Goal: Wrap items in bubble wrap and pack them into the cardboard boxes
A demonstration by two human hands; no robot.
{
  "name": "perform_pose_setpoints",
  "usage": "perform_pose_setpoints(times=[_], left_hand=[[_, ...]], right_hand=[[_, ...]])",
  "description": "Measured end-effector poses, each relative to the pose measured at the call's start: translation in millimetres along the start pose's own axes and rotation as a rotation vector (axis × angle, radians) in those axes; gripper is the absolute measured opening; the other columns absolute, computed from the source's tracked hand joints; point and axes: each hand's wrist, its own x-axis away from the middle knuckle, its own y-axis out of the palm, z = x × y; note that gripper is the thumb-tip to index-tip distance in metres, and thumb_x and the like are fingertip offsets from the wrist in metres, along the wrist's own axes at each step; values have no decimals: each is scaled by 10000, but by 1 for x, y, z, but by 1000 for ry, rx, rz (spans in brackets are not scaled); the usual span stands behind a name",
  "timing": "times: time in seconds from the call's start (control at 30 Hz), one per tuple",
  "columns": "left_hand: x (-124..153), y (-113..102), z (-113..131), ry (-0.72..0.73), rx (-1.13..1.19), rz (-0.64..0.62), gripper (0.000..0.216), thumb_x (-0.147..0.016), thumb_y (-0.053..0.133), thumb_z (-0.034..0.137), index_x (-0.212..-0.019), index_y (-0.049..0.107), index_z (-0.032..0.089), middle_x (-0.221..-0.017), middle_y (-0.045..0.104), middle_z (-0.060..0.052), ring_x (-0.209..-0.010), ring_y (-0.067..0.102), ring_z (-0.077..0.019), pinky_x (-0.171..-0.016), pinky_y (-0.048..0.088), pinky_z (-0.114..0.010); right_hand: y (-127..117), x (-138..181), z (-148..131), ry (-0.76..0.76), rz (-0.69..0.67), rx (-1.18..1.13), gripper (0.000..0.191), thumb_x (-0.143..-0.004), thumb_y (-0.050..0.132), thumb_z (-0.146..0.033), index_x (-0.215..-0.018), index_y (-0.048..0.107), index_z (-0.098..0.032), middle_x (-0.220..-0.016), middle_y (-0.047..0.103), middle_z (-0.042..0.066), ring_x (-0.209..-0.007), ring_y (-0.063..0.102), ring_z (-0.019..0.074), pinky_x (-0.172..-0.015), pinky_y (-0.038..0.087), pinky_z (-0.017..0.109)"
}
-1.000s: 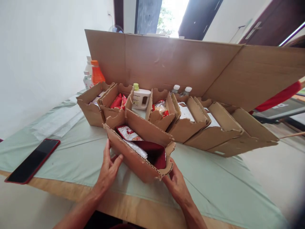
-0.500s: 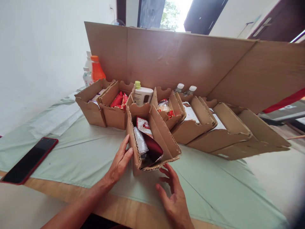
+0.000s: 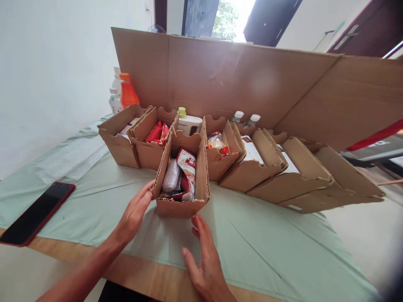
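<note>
A narrow cardboard tray [image 3: 181, 206] stands on the pale green cloth [image 3: 267, 243], set in line with a row of like trays. Inside it lie a red-and-white snack packet [image 3: 188, 164] and a clear wrapped bundle [image 3: 171, 176]. My left hand [image 3: 134, 212] is open, its fingertips touching the tray's near left corner. My right hand [image 3: 206, 260] is open too, fingers stretched toward the tray's front wall, just short of it or barely touching.
More cardboard trays [image 3: 151, 153] with red packets [image 3: 157, 132] and a white bottle [image 3: 188, 123] stand before a tall cardboard sheet [image 3: 245, 79]. A red-edged phone [image 3: 34, 214] lies at the left. An orange bottle [image 3: 127, 92] stands at the back left.
The tray has swung from lying askew to standing straight in the row. My right hand let go of its end and drew back; my left hand slid along to the front corner.
</note>
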Motion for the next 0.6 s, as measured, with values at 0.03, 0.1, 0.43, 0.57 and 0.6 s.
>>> perform_pose_setpoints(times=[0.03,0.1,0.43,0.57,0.6], left_hand=[[15,-4,1,-10,-78,55,437,-1013,539,463,-1367,644,228,-1251,727,-70,-1175,664,-229,-1017,526,-321],[41,-4,0,1,-191,113,311,-971,607,405,-1211,705,233,-952,745,-23,-892,710,-177,-834,571,-263],[-15,56,-5,-3,-227,-35,367,-776,636,351,-1099,707,193,-1081,770,-123,-1027,736,-278,-766,601,-357],[-48,63,-11,5,-253,-46,391,-762,647,340,-1118,695,183,-1083,769,-128,-1017,734,-274,-761,586,-355],[-56,65,-14,10,-261,-40,383,-763,647,332,-1112,694,181,-1077,768,-126,-1007,732,-269,-772,583,-358]], right_hand=[[1,3,3,-21,-21,37,793,-959,518,-166,-1652,164,-320,-1672,328,102,-1488,426,304,-1136,505,498],[1,6,8,-52,-55,88,804,-952,521,-151,-1656,165,-307,-1685,312,94,-1521,374,304,-1166,473,503],[-6,-44,42,-85,-49,167,689,-953,530,-189,-1614,340,-227,-1599,462,139,-1471,459,288,-1169,468,514],[-6,-47,53,-71,-1,196,617,-954,519,-180,-1563,426,-219,-1580,487,139,-1459,474,277,-1174,462,514],[-5,-46,54,-79,4,206,603,-950,518,-173,-1548,444,-211,-1571,496,143,-1451,484,276,-1172,464,511]])
